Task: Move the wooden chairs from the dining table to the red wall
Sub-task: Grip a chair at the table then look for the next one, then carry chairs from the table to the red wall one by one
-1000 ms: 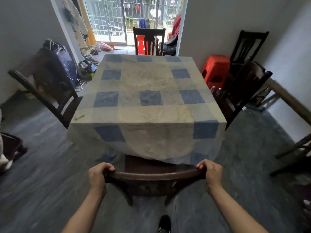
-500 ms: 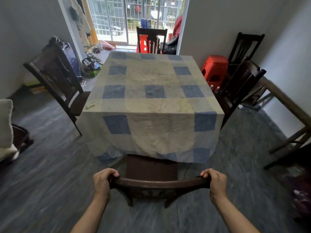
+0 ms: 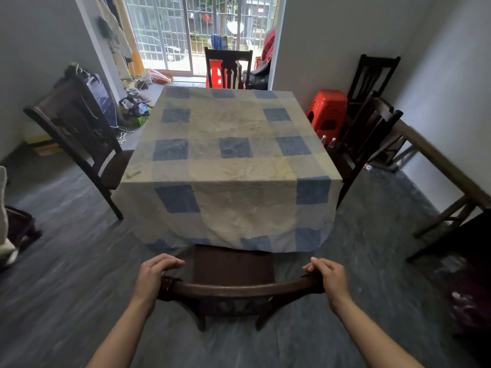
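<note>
Since half a second ago both grips have loosened; the left hand [image 3: 152,276] and right hand [image 3: 330,276] now rest on the ends of the wooden chair [image 3: 239,289] top rail, fingers stretched forward rather than curled round it; the chair stands at the worktop [image 3: 228,155] near edge, its seat mostly showing below the cloth's hem.

The chair [image 3: 239,288] before me is dark wood, its top rail smooth with a dull sheen, its seat matt brown. The tablecloth [image 3: 231,166] is matt cloth, creased all over. The stools [image 3: 328,112] are glossy red plastic. The floor [image 3: 66,261] looks grey, streaked, faintly shiny.
</note>
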Demonstrator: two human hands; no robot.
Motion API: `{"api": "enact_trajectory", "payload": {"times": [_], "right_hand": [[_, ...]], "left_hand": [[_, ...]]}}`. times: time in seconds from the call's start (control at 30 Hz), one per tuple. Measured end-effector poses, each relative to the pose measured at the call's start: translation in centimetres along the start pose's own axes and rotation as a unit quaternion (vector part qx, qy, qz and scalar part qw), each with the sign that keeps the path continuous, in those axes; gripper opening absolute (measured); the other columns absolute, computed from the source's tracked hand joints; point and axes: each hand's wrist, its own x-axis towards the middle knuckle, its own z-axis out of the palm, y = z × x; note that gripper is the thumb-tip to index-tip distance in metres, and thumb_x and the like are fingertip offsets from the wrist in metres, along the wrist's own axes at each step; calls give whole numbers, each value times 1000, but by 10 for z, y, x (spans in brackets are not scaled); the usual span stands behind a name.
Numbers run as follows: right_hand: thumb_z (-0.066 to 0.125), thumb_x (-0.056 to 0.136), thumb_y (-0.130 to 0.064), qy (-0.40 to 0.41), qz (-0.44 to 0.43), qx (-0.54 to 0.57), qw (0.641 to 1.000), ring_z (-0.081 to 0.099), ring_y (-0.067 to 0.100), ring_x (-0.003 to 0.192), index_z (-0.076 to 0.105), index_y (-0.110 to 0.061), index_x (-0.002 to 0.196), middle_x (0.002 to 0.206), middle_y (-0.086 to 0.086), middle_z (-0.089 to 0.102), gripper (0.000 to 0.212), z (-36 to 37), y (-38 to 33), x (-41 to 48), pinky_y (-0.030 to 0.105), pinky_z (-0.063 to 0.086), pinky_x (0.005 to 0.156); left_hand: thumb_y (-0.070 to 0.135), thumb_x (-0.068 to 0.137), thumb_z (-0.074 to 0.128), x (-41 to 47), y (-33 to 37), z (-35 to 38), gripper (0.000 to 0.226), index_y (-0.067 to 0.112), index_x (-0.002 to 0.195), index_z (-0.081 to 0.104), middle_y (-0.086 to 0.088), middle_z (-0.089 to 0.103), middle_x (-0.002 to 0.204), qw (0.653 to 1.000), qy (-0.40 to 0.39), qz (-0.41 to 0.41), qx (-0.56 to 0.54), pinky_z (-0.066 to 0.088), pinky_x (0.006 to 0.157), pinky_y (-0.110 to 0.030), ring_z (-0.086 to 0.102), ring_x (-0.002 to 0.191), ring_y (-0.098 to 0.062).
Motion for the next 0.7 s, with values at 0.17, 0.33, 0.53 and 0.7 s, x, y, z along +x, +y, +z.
{"api": "enact_trajectory", "payload": {"times": [0.17,0.33,0.53,0.7], "right_hand": [[49,103,-3,-27,12,91,995,75,22,79,73,4,95,90,20,78,26,-10,-57,-3,27,58,73],[40,108,-18,11,-30,164,986,74,27,96,67,2,118,111,19,77,35,-56,-110,-13,42,56,89],[39,107,-25,110,-86,189,972,72,30,103,65,-5,124,122,16,74,37,-161,-142,-35,44,55,91],[41,105,-20,198,-91,223,950,73,26,97,60,-3,132,127,18,71,37,-250,-131,-56,42,54,89]], "left_hand": [[-1,98,44,10,55,36,28,4,100,72,-16,77,104,995,-54,35,-79,54,87,-29,72,97,-25],[16,106,36,18,105,119,34,17,122,66,-13,71,127,974,-172,37,-142,50,97,-45,68,112,-27],[38,93,47,-4,146,252,42,20,125,67,-9,74,127,939,-316,51,-130,52,94,-47,69,115,-29],[41,89,49,-42,149,357,44,20,123,67,-7,75,123,911,-395,48,-103,51,95,-49,70,112,-29]]}}
